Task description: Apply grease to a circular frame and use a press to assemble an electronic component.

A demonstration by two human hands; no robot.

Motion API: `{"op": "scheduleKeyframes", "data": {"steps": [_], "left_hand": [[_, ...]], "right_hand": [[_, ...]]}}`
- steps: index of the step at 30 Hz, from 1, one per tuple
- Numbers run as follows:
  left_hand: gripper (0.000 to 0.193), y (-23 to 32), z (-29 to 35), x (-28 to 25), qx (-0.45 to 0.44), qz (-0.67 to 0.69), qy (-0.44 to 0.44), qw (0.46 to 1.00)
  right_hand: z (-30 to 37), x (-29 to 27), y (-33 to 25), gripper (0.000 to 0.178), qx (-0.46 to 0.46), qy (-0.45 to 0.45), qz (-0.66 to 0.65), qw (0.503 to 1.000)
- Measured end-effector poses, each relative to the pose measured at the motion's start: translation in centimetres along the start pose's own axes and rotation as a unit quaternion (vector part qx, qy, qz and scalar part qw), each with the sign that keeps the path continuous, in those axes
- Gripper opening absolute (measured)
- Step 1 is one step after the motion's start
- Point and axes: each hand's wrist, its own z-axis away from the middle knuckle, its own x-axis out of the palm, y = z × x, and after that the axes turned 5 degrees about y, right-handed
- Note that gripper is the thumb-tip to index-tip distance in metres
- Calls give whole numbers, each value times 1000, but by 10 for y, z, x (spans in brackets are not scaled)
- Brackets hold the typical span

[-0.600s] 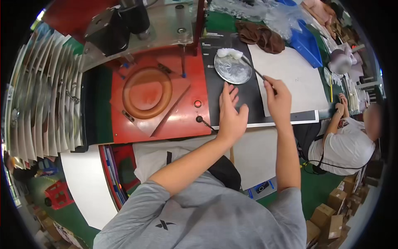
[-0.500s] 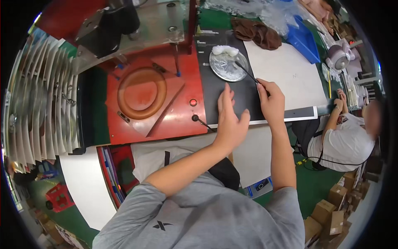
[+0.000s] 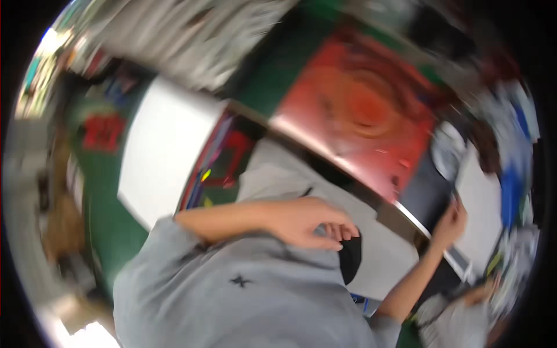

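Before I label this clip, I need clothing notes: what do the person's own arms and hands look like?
The left sleeve and right sleeve are short and grey, matching the shirt, which has a small dark mark. The left hand and right hand are ungloved; blur hides finer detail.

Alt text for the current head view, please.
Motion-blurred downward view: the right hand is near a round silver dish, while the left hand, fingers loosely curled, is in front of a grey shirt. Beyond lies a red work surface bearing an orange ring.
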Motion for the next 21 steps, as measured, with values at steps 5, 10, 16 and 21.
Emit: {"op": "scheduleKeyframes", "data": {"steps": [5, 10, 16, 21], "left_hand": [[12, -6, 84, -45, -108, 117, 224, 961], [17, -16, 168, -94, -87, -25, 568, 818], [91, -44, 234, -112, -331, -540, 517, 575], [96, -77, 240, -93, -420, -541, 454, 570]], "right_hand": [[-5, 2, 17, 29, -80, -22, 64, 994], [-9, 6, 21, 31, -76, -15, -2, 997], [-8, -36, -62, 30, -119, 109, -6, 987], [40, -32, -139, 24, -145, -29, -236, 960]]}}
